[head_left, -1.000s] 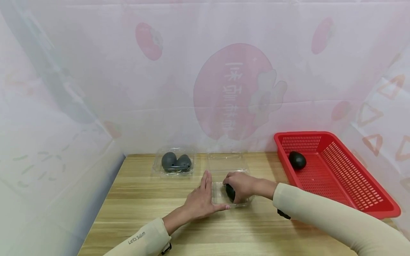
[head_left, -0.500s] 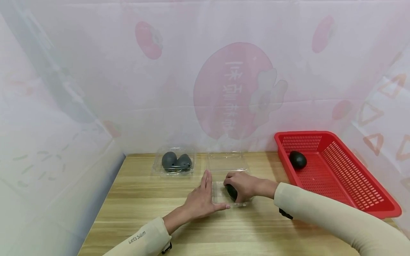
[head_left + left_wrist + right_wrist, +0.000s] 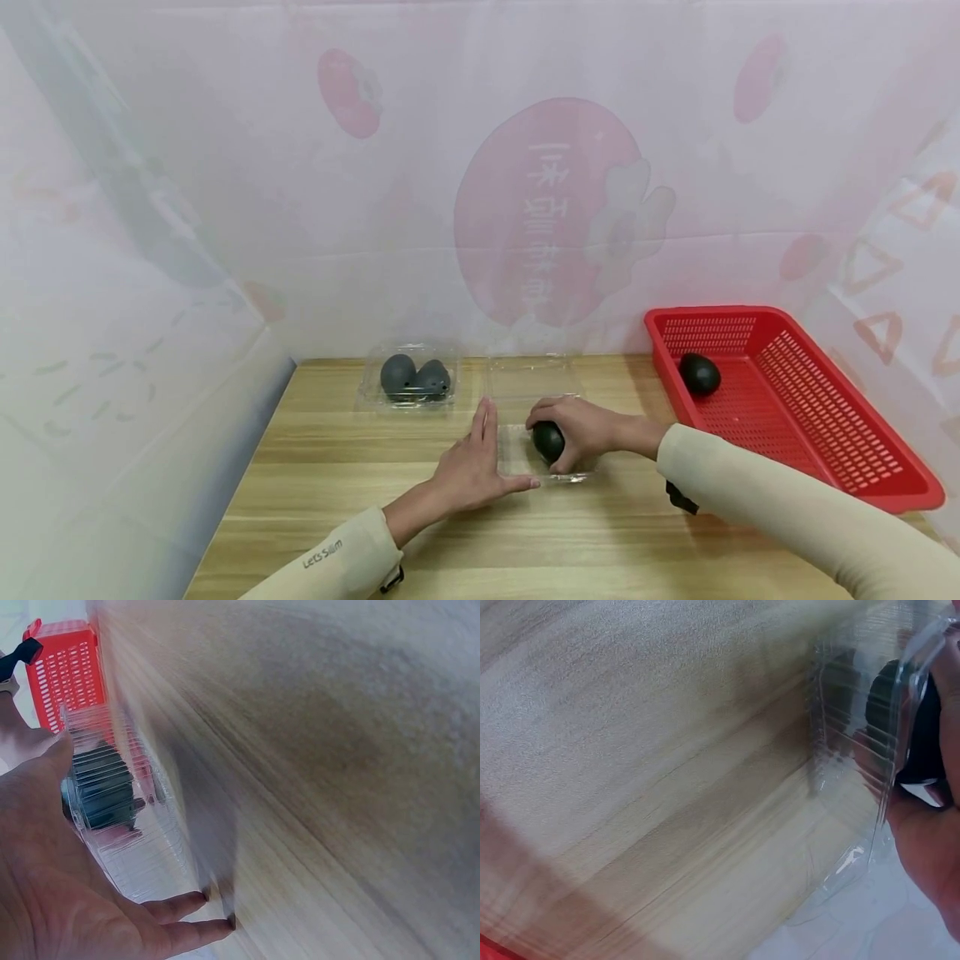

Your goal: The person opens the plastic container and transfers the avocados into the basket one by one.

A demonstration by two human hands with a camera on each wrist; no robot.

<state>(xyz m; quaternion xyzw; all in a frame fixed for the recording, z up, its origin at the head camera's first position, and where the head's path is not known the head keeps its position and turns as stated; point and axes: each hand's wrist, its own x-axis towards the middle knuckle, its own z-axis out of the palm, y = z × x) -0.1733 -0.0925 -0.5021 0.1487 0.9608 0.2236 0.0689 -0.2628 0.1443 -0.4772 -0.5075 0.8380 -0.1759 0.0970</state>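
A clear plastic clamshell box [image 3: 513, 454] lies on the table with its lid [image 3: 532, 377] folded back toward the wall. Over its base my right hand [image 3: 581, 429] holds a dark avocado [image 3: 550, 442], thumb on the near side and fingers on the far side. My left hand [image 3: 468, 471] stays at the box's left side, its fingers straight and the thumb stretched along the front edge. Through the ribbed wall the avocado [image 3: 105, 784] shows in the left wrist view. The right wrist view has the avocado [image 3: 885, 705] partly behind clear plastic, beside the right hand [image 3: 934, 855].
To the left, another clear box [image 3: 412, 350] contains two dark avocados [image 3: 397, 377]. A red perforated basket [image 3: 750, 450] stands at the right with one avocado [image 3: 700, 375] inside. The wooden table [image 3: 322, 492] meets a printed cloth wall [image 3: 375, 250] at the back.
My right hand has shifted slightly right and turned, so more of the avocado shows between its fingers and thumb. The left hand has stayed in place.
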